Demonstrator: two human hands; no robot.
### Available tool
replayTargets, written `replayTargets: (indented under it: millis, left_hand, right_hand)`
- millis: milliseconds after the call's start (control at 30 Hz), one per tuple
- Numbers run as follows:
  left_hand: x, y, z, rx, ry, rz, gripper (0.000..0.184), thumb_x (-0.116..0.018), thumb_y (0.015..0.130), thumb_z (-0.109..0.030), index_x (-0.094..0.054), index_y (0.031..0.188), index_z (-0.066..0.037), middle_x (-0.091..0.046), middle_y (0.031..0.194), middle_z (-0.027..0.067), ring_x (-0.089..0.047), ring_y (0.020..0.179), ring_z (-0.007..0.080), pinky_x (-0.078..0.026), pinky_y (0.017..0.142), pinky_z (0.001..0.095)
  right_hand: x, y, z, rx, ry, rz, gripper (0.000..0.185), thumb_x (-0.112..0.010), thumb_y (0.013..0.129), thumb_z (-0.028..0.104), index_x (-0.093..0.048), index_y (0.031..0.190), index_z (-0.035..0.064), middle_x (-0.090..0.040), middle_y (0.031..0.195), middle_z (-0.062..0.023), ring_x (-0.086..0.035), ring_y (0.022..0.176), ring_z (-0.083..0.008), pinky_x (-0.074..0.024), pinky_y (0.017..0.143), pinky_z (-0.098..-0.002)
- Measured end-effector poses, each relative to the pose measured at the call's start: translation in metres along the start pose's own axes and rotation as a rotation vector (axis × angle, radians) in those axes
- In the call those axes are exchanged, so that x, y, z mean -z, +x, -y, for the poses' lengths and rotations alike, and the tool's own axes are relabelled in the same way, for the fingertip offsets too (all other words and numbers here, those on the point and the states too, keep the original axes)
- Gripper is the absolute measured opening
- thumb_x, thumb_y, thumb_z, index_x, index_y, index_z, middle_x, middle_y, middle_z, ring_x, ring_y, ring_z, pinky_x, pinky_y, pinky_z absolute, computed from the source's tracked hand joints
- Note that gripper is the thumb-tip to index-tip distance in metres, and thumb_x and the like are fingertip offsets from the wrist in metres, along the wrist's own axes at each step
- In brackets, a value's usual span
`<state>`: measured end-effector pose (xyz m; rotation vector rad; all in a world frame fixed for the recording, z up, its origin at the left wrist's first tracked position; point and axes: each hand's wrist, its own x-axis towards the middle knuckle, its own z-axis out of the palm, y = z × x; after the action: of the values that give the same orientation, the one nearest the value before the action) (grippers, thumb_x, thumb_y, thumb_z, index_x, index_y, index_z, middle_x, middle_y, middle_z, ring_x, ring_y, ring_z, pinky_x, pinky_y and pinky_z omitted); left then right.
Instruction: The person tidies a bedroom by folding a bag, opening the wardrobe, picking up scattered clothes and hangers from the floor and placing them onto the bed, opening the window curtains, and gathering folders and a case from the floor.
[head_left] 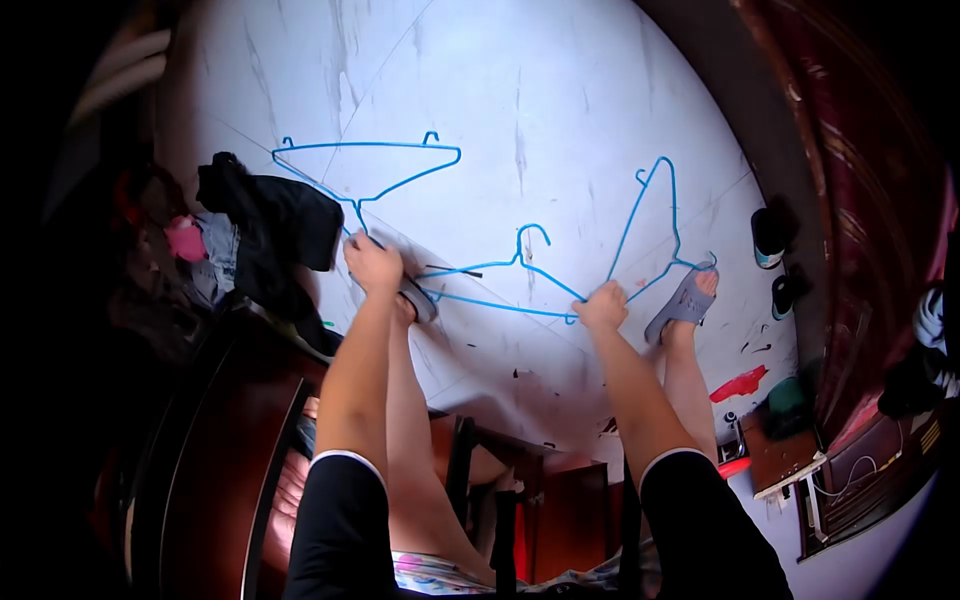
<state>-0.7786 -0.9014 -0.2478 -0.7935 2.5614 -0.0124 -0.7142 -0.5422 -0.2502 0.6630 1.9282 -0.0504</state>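
In the head view, three blue wire-like clothes hangers are lying on a pale, grey-streaked floor (560,80). The left hand (373,262) is curling its fingers around the hook end of the left hanger (365,144), near the floor's left edge. The right hand (603,305) is closing narrowly over the right hanger's (676,215) near corner; the middle hanger (519,261) is reaching its fingertips, its grip there unclear.

Open floor (560,120) between left hanger (360,144) and right hanger (676,210); dark clothing (290,215) bars left side, slipper (683,302) right.
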Motion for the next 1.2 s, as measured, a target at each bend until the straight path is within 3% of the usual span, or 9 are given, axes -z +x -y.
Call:
replayTargets:
  millis: [267, 600, 700, 833, 900, 933, 967, 1100, 1200]
  left_hand:
    - [-0.004, 0.017, 0.030, 0.144, -0.190, 0.077, 0.059, -0.059, 0.073, -0.017, -0.040, 0.127, -0.004, -0.031, 0.131, 0.0275, -0.035, 0.119, 0.0402, -0.031, 0.100, 0.0424]
    - [0.050, 0.047, 0.101, 0.418, -0.033, -0.150, 0.081, -0.068, 0.072, -0.023, -0.022, 0.138, -0.023, -0.011, 0.141, 0.0281, -0.012, 0.133, 0.0404, -0.020, 0.099, 0.0606]
    - [0.058, 0.069, 0.124, 0.487, -0.090, -0.188, 0.099, -0.075, 0.067, -0.030, -0.010, 0.141, -0.024, -0.005, 0.142, 0.0291, -0.011, 0.132, 0.0416, -0.021, 0.096, 0.0648]
    - [0.054, 0.100, 0.162, 0.645, -0.369, -0.160, 0.122, -0.083, 0.055, -0.037, 0.000, 0.141, -0.014, -0.007, 0.140, 0.0329, -0.031, 0.123, 0.0459, -0.032, 0.101, 0.0398]
    - [0.039, 0.115, 0.185, 0.631, -0.439, -0.095, 0.127, -0.083, 0.054, -0.037, 0.006, 0.140, -0.007, -0.017, 0.137, 0.0341, -0.039, 0.117, 0.0455, -0.035, 0.099, 0.0392]
    - [0.023, 0.113, 0.192, 0.576, -0.540, -0.142, 0.111, -0.081, 0.057, -0.028, -0.010, 0.137, 0.004, -0.037, 0.128, 0.0322, -0.046, 0.111, 0.0435, -0.038, 0.095, 0.0378]
    - [0.006, 0.110, 0.195, 0.584, -0.539, -0.133, 0.111, -0.081, 0.057, -0.028, -0.010, 0.137, 0.004, -0.037, 0.128, 0.0322, -0.046, 0.111, 0.0435, -0.038, 0.095, 0.0378]
    - [-0.005, 0.097, 0.176, 0.379, -0.696, -0.009, 0.037, -0.060, 0.065, -0.013, -0.059, 0.094, 0.010, -0.060, 0.093, 0.0294, -0.058, 0.094, 0.0395, -0.045, 0.084, 0.0395]
    - [0.037, 0.073, 0.140, 0.182, -0.446, 0.155, 0.028, -0.061, 0.064, -0.017, -0.060, 0.076, 0.008, -0.059, 0.086, 0.0293, -0.058, 0.085, 0.0400, -0.046, 0.078, 0.0420]
  right_hand:
    - [-0.037, 0.017, 0.033, 0.203, 0.077, -0.313, 0.023, -0.063, 0.067, 0.019, -0.053, 0.084, 0.0050, -0.060, 0.086, -0.0128, -0.058, 0.087, -0.0292, -0.0433, 0.077, -0.0447]
    - [-0.011, -0.025, 0.053, 0.454, 0.283, -0.183, 0.026, -0.064, 0.069, 0.018, -0.052, 0.087, 0.0038, -0.060, 0.084, -0.0138, -0.057, 0.084, -0.0338, -0.0450, 0.077, -0.0418]
    - [-0.029, -0.048, 0.078, 0.457, 0.100, -0.442, 0.030, -0.069, 0.065, 0.017, -0.051, 0.083, 0.0015, -0.056, 0.069, -0.0135, -0.058, 0.070, -0.0334, -0.0472, 0.066, -0.0428]
    - [-0.049, -0.040, 0.097, 0.401, -0.003, -0.405, 0.026, -0.066, 0.065, 0.018, -0.054, 0.081, 0.0016, -0.059, 0.076, -0.0148, -0.059, 0.076, -0.0326, -0.0477, 0.069, -0.0421]
    - [-0.051, -0.032, 0.102, 0.400, -0.053, -0.283, 0.023, -0.063, 0.066, 0.017, -0.055, 0.080, 0.0015, -0.060, 0.079, -0.0155, -0.059, 0.079, -0.0323, -0.0477, 0.071, -0.0415]
    - [-0.052, -0.026, 0.101, 0.412, -0.077, -0.296, 0.020, -0.062, 0.065, 0.018, -0.055, 0.076, 0.0016, -0.061, 0.079, -0.0155, -0.059, 0.078, -0.0321, -0.0480, 0.069, -0.0417]
    - [-0.051, -0.022, 0.098, 0.424, -0.101, -0.309, 0.019, -0.061, 0.065, 0.018, -0.056, 0.072, 0.0017, -0.061, 0.078, -0.0155, -0.060, 0.077, -0.0320, -0.0484, 0.067, -0.0419]
    - [-0.018, -0.014, 0.094, 0.488, -0.039, -0.475, 0.020, -0.058, 0.065, 0.019, -0.055, 0.072, 0.0003, -0.057, 0.075, -0.0172, -0.056, 0.076, -0.0327, -0.0468, 0.067, -0.0413]
    - [0.007, -0.028, 0.100, 0.738, 0.255, -0.485, 0.016, -0.055, 0.065, 0.011, -0.051, 0.074, -0.0010, -0.051, 0.073, -0.0169, -0.051, 0.069, -0.0327, -0.0427, 0.062, -0.0398]
